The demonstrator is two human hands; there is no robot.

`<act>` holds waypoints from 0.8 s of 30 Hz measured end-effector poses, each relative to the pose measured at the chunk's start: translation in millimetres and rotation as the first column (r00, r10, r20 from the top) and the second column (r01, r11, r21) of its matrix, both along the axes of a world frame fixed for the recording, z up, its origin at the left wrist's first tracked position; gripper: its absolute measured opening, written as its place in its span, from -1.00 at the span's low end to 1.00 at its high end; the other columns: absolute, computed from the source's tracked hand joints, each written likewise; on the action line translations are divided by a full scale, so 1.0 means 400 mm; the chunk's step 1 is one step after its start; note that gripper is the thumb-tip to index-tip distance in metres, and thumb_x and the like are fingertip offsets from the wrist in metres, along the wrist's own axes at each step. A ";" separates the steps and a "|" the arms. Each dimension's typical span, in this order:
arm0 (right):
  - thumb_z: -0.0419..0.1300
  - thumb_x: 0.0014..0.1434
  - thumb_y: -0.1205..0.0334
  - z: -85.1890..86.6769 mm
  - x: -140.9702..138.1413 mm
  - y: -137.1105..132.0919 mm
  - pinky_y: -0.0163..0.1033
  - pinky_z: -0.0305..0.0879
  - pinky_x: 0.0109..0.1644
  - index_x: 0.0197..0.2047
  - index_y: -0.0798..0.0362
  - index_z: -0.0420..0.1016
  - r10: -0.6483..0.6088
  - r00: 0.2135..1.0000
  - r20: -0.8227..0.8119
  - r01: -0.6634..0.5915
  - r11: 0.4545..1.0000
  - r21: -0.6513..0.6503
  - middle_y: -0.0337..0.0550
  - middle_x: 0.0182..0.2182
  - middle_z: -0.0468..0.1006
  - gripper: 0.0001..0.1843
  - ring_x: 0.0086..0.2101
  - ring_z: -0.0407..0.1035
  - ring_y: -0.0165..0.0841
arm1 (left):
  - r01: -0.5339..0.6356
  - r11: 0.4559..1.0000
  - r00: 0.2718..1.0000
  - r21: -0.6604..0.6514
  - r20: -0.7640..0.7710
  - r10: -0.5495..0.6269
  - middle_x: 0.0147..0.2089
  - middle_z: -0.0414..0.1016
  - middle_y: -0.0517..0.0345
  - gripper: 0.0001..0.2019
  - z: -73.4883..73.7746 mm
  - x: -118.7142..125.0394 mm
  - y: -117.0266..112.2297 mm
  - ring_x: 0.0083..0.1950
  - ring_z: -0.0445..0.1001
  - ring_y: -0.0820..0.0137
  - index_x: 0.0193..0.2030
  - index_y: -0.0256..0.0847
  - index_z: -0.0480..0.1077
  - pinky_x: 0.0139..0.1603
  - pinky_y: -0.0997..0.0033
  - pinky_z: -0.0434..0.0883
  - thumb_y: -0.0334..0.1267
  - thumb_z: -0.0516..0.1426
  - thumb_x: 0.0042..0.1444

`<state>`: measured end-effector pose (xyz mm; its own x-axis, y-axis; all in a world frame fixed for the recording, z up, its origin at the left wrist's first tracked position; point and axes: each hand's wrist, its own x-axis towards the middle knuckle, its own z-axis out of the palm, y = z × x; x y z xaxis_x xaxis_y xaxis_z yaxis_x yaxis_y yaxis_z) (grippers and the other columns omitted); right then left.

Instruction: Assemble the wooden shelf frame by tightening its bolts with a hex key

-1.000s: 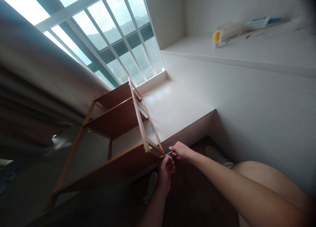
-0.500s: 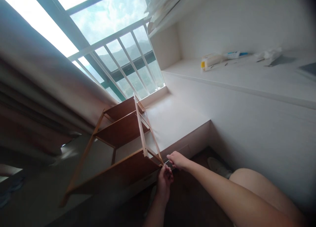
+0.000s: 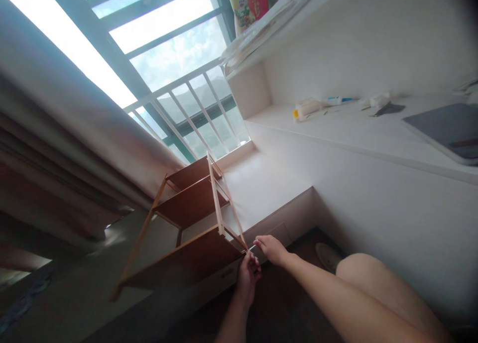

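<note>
The right hand (image 3: 271,248) is closed in a fist-like pinch on a thin pale rod (image 3: 252,247), which points toward the near lower corner of a wooden rack (image 3: 214,198); the left hand (image 3: 249,273) sits just below that corner, its fingers curled upward and their tips at or very near the wood; whether they pinch the rod's tip, the wood or something small between, I cannot tell; the step in hand looks like working a fastener at that corner with the rod as a tool, though no screw is clear at this size; the next move seems to call for the rod held in line with the joint and small turns of the right wrist, with the left fingers steadying the tip so it does not slip out; the rack, with three brown boards between slim legs, leans in this view, its pale near side frame beside a white ledge (image 3: 257,181); to the right is the person's bent knee (image 3: 368,276); above it a white shelf (image 3: 358,134) bears a bottle (image 3: 308,106) with a yellow cap, a tube (image 3: 336,100), a crumpled plastic bag (image 3: 380,101) and a flat grey slab (image 3: 442,129); to the left hangs a curtain (image 3: 74,114), beside a bright barred window (image 3: 179,54)
</note>
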<state>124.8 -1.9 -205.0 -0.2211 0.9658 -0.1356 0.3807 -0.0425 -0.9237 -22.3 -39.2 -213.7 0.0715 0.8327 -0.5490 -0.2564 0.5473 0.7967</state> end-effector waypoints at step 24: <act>0.04 0.20 0.20 0.006 0.005 0.010 -0.40 0.08 -0.33 -0.53 0.15 0.38 0.052 0.995 -0.080 -0.053 0.999 -0.012 -0.19 -0.57 0.43 -0.68 -0.50 0.22 -0.52 | -0.095 0.992 0.993 -0.078 0.058 0.100 -0.54 0.23 0.35 -0.70 0.021 0.025 -0.015 -0.60 0.23 0.62 -0.29 -0.18 0.25 -0.55 0.57 0.08 0.00 0.16 0.02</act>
<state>126.8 1.9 -202.7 -0.2823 0.9506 -0.1291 0.3079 -0.0376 -0.9507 -12.4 -45.3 -205.3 0.0280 0.7943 -0.6069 -0.3589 0.5747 0.7355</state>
